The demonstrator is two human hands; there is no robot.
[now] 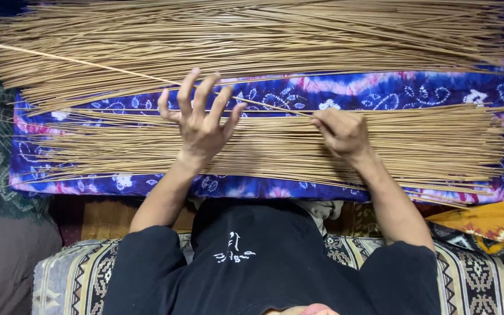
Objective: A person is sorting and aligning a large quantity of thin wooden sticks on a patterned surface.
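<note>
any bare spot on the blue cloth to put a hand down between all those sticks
One bare strip of the blue tie-dye cloth runs between the far stick pile and the near stick layer, widest right of the right hand. A thin cloth edge shows below the near layer. The left hand hovers open over crowded sticks.

Near pile of thin tan sticks [275, 146] lies on the blue-and-purple tie-dye cloth [380, 90], both hands resting on it. Far pile of tan sticks [234, 41] sits behind; orange patterned fabric [485, 224] near right.
</note>
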